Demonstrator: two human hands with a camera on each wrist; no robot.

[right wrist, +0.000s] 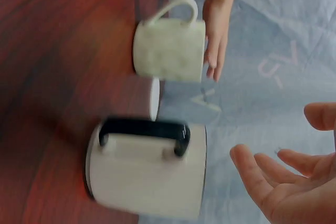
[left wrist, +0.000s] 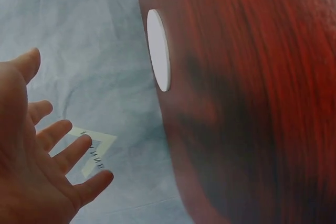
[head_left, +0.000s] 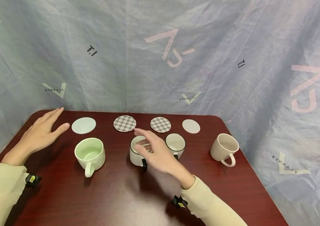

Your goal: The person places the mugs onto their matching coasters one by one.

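- Grip on the right [head_left: 159,154]: loosely spread, holding nothing, above a black-handled cup [head_left: 135,158].
- Left grip [head_left: 42,130]: spread, holding nothing, near a pale coaster [head_left: 83,125] and green cup [head_left: 97,159].
- Second dark-handled cup [head_left: 175,142] and beige cup [head_left: 219,150]: rightward, upright; all cup handles [head_left: 88,171] face nearward, seemingly for easy reach.
- Checked coasters [head_left: 124,123] and white coaster [head_left: 191,126]: rowed behind, perhaps leaving cups room.
- Reddish desk [head_left: 114,201]; printed cloth [head_left: 126,69] beyond.
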